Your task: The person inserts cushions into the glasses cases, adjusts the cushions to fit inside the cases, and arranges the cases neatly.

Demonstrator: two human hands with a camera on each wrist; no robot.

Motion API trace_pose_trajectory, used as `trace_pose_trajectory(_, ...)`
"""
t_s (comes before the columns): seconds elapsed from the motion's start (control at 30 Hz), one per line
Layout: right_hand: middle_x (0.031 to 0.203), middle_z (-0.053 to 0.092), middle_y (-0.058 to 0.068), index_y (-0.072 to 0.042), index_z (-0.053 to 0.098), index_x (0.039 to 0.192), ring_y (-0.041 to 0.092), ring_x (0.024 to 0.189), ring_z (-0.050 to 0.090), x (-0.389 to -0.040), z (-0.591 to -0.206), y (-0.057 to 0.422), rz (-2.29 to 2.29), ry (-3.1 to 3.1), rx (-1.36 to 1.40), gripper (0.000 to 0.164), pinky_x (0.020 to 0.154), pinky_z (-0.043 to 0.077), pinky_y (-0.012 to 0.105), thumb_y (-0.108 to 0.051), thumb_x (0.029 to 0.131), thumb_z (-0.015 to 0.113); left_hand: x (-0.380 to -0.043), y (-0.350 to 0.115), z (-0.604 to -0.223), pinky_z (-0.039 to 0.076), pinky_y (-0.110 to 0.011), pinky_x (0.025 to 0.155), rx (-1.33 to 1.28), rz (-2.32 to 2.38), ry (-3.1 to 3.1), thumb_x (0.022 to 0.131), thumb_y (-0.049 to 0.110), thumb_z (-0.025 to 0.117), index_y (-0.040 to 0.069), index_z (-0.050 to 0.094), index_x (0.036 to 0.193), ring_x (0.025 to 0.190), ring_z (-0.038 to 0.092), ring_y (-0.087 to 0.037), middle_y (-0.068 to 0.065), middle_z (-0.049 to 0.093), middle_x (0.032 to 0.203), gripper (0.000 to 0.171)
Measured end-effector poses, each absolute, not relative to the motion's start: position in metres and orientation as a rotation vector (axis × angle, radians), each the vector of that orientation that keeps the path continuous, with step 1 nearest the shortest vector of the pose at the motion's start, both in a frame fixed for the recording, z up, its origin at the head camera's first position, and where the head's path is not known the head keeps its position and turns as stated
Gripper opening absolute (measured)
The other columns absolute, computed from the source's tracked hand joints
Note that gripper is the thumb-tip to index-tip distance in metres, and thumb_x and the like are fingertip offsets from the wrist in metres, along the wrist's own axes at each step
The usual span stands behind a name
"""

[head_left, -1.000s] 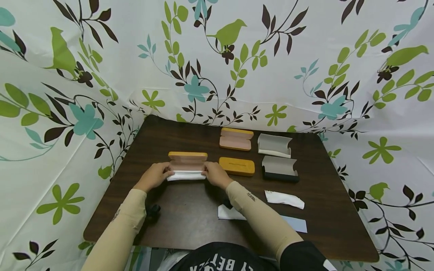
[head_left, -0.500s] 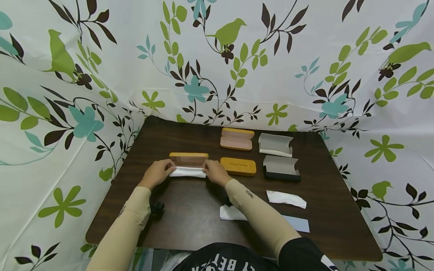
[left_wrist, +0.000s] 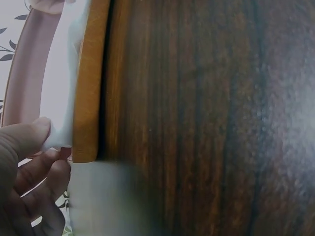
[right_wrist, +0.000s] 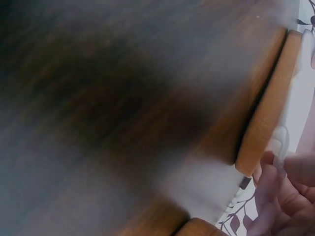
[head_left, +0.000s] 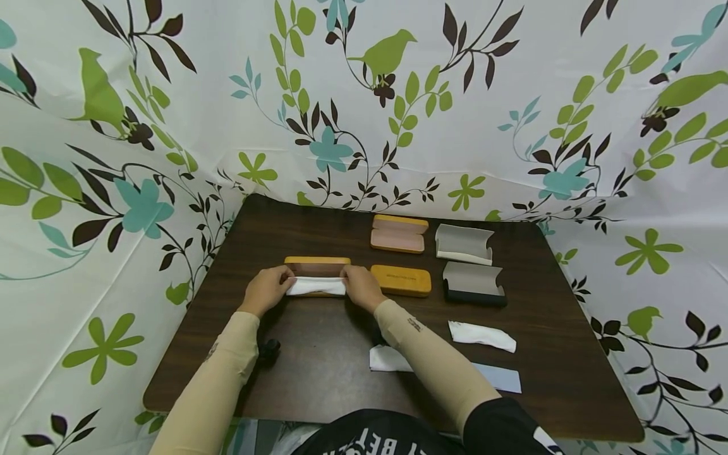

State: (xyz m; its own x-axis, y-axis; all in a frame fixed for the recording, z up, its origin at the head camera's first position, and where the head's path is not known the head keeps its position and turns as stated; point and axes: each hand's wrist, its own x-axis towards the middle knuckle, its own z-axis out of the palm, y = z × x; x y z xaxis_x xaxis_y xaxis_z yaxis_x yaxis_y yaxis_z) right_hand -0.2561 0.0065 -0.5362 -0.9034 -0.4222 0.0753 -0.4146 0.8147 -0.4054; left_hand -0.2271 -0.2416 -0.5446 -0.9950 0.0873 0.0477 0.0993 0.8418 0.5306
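Note:
A yellow glasses case (head_left: 318, 260) with a pinkish lining lies with its lid up in front of me. Between both hands a long folded white cloth (head_left: 316, 286) stretches along the case's lower half, overlapping it in the head view. My left hand (head_left: 266, 292) pinches one end, thumb on top in the left wrist view, close to the case's end wall (left_wrist: 86, 108). The other end is pinched by my right hand (head_left: 364, 288), its fingertips (right_wrist: 268, 172) right at the case's corner. Whatever the cloth may wrap is hidden.
Right of the hands sits a closed yellow case (head_left: 400, 280), with an open yellow case (head_left: 398, 235) behind it. Beside them stand an open white case (head_left: 463, 244) and an open black case (head_left: 473, 284). White cloths (head_left: 482, 336) and a light blue cloth (head_left: 498, 378) lie nearer me.
Both hands have carried the white cloth away from me, from the case's front edge to over its lower half. The front rim of the case now shows below the cloth.

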Motion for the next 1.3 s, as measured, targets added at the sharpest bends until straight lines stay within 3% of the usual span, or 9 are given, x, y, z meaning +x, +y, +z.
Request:
trace_pose_trajectory(0.27,0.088,0.071,0.001,-0.011,0.07,0.096,0.016,0.073,0.066,-0.256,-0.541,0.004,-0.599,3.111,-0.723,0.006,0.06,0.052,0.029,-0.012,0.092,0.065,-0.232,-0.237,-0.549,0.039,-0.032,0.047,-0.084,-0.794,-2.952,0.093,0.031,0.066,0.014,0.069,0.098,0.055,0.051,-0.017,-0.004,0.067,0.076,0.018)
trace_pose_trajectory(0.57,0.089,0.073,0.0,-0.014,0.074,0.1,0.015,0.069,0.067,-0.257,-0.541,0.001,-0.531,3.167,-0.707,0.012,0.055,0.052,0.029,-0.013,0.093,0.065,-0.232,-0.233,-0.554,0.043,-0.036,0.047,-0.05,-0.723,-2.84,0.088,0.031,0.072,0.013,0.073,0.095,0.055,0.058,-0.02,-0.009,0.072,0.081,0.019)
trace_pose_trajectory(0.87,0.082,0.072,0.0,-0.016,0.074,0.103,0.013,0.064,0.064,-0.258,-0.539,0.004,-0.429,3.144,-0.728,0.021,0.047,0.044,0.024,-0.008,0.094,0.058,-0.23,-0.239,-0.553,0.038,-0.031,0.045,-0.004,-0.796,-2.832,0.091,0.029,0.067,0.014,0.074,0.099,0.055,0.055,-0.017,-0.009,0.073,0.09,0.018)
trace_pose_trajectory(1.07,0.074,0.069,0.001,-0.012,0.075,0.099,0.01,0.055,0.054,-0.258,-0.529,0.014,-0.557,3.158,-0.707,0.022,0.046,0.039,0.023,-0.005,0.095,0.055,-0.23,-0.249,-0.543,0.039,-0.032,0.046,0.109,-0.897,-2.779,0.098,0.026,0.055,0.009,0.068,0.106,0.052,0.053,-0.018,-0.011,0.071,0.088,0.023)
trace_pose_trajectory(1.2,0.084,0.072,0.004,-0.009,0.073,0.102,0.013,0.059,0.06,-0.261,-0.52,0.018,-0.645,3.218,-0.563,0.019,0.049,0.045,0.025,-0.009,0.095,0.055,-0.231,-0.252,-0.532,0.048,-0.042,0.056,0.125,-0.93,-2.773,0.102,0.031,0.047,0.008,0.065,0.116,0.065,0.062,-0.028,-0.014,0.07,0.096,0.033)
trace_pose_trajectory(1.3,0.09,0.071,0.006,-0.007,0.066,0.117,0.02,0.063,0.063,-0.265,-0.514,0.018,-0.734,3.169,-0.479,0.024,0.057,0.051,0.031,-0.016,0.099,0.053,-0.233,-0.25,-0.526,0.05,-0.053,0.072,0.116,-0.952,-2.806,0.103,0.038,0.041,0.008,0.062,0.124,0.088,0.066,-0.037,-0.017,0.068,0.111,0.042)
